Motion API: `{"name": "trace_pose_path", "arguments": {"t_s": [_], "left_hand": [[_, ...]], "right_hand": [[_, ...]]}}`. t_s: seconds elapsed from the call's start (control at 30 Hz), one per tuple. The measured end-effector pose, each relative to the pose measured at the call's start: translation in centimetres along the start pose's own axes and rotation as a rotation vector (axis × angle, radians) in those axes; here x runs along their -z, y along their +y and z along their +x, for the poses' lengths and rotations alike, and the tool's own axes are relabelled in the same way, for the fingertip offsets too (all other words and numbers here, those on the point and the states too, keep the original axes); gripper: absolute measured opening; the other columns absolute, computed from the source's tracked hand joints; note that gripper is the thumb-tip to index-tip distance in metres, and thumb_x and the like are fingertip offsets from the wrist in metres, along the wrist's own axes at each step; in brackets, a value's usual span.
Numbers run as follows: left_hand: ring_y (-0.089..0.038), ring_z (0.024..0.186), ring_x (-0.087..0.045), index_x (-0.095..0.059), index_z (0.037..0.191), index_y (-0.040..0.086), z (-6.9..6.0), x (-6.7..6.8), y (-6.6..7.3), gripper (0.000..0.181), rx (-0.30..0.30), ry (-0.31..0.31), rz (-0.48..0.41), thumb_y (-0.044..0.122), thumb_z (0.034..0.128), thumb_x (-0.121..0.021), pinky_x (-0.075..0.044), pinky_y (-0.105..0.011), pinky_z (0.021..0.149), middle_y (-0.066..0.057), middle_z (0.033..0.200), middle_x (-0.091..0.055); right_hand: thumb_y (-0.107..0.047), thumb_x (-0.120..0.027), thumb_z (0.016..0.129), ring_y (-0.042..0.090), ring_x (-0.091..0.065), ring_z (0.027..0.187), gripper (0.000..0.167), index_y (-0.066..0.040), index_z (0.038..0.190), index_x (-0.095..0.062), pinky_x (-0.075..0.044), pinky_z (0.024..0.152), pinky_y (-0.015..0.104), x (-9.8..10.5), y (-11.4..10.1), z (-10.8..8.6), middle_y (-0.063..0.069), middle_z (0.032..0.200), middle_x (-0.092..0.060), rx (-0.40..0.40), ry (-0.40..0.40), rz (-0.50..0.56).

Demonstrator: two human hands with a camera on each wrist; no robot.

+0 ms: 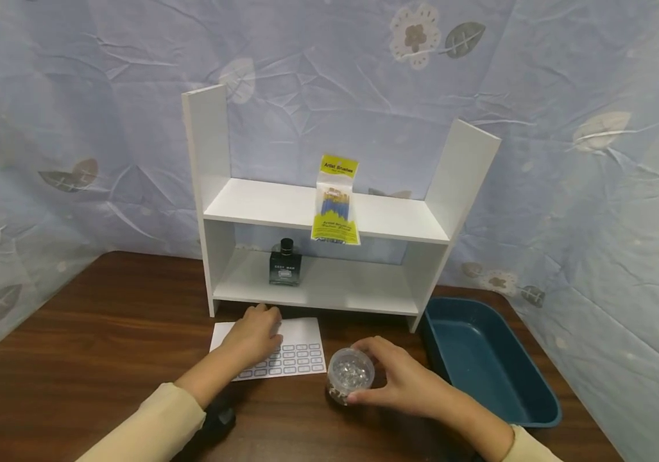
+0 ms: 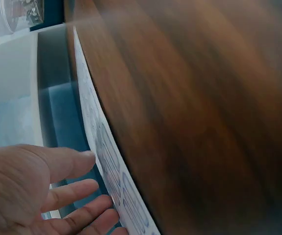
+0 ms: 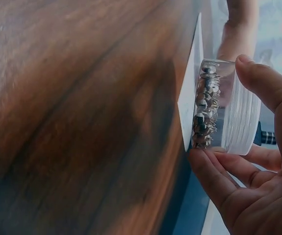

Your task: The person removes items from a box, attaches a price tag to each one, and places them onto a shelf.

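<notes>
A clear round jar (image 1: 351, 375) with a translucent lid holds small shiny silver pieces that look like thumbtacks, plain in the right wrist view in the jar (image 3: 213, 105). My right hand (image 1: 401, 378) grips it between thumb and fingers, at the tabletop just right of a white sheet of labels (image 1: 300, 356). On that sheet, printed with rows of blue-bordered boxes, rests my left hand (image 1: 254, 337). Its fingers are loosely extended in the left wrist view, where the hand (image 2: 47, 191) lies against the sheet (image 2: 99, 132) and pinches nothing visible.
A white two-tier shelf (image 1: 329, 292) stands behind the sheet. It carries a dark square perfume bottle (image 1: 285, 264) below and a yellow packet of artist brushes (image 1: 335, 205) above, overhanging the edge. A deep teal tray (image 1: 482, 359) sits to the right on the brown wooden table (image 1: 75, 359).
</notes>
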State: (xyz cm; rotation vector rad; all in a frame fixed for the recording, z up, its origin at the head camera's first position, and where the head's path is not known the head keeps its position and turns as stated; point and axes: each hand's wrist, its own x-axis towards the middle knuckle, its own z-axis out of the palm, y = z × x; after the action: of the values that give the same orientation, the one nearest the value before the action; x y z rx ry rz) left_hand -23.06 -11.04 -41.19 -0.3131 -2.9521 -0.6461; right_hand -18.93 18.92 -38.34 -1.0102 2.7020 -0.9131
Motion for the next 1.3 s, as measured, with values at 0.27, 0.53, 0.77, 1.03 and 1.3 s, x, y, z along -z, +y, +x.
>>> {"name": "trace_pose_path", "arguments": {"t_s": [0.27,0.53,0.77,1.03,1.3], "left_hand": [[-0.032,0.096,-0.059,-0.069,0.106,0.001,0.2,0.7,-0.6,0.026,-0.011,-0.064,0.060,0.013,0.0869,-0.082,-0.058,-0.051,0.084,-0.015,0.099,-0.063],[-0.034,0.101,-0.060,-0.070,0.113,-0.002,0.1,1.0,-0.6,0.034,-0.029,-0.088,0.107,0.015,0.0876,-0.083,-0.058,-0.051,0.091,-0.018,0.107,-0.065],[-0.043,0.117,-0.059,-0.068,0.123,-0.004,0.1,0.9,-0.5,0.043,-0.015,-0.095,0.138,0.019,0.0898,-0.082,-0.056,-0.057,0.100,-0.024,0.129,-0.065],[-0.043,0.120,-0.058,-0.067,0.126,-0.004,-0.2,0.9,-0.7,0.046,-0.003,-0.096,0.131,0.021,0.0897,-0.082,-0.056,-0.058,0.100,-0.026,0.138,-0.061],[-0.036,0.106,-0.057,-0.071,0.114,-0.002,-0.4,1.4,-0.7,0.037,0.008,-0.075,0.119,0.022,0.0877,-0.084,-0.058,-0.054,0.085,-0.021,0.115,-0.064]], "right_hand": [[-0.051,-0.085,0.084,0.011,-0.066,0.110,0.070,-0.010,0.134,-0.057,-0.058,0.092,0.026,-0.9,-0.4,0.3,-0.001,0.124,-0.066,-0.020,-0.045,0.018],[-0.052,-0.085,0.084,0.013,-0.065,0.112,0.067,-0.013,0.132,-0.058,-0.057,0.095,0.028,-1.4,-0.6,0.6,-0.002,0.123,-0.066,-0.014,-0.074,0.008],[-0.053,-0.085,0.083,0.012,-0.064,0.112,0.067,-0.014,0.131,-0.059,-0.057,0.096,0.029,-1.8,-0.5,0.6,-0.003,0.123,-0.066,-0.017,-0.076,-0.002],[-0.053,-0.085,0.084,0.011,-0.064,0.113,0.068,-0.014,0.132,-0.058,-0.057,0.096,0.029,-1.9,-0.5,0.7,-0.003,0.124,-0.065,-0.028,-0.099,0.004],[-0.051,-0.085,0.085,0.012,-0.065,0.114,0.067,-0.012,0.133,-0.058,-0.057,0.098,0.030,-2.2,-0.4,0.6,-0.001,0.125,-0.065,0.004,-0.090,0.003]]}}
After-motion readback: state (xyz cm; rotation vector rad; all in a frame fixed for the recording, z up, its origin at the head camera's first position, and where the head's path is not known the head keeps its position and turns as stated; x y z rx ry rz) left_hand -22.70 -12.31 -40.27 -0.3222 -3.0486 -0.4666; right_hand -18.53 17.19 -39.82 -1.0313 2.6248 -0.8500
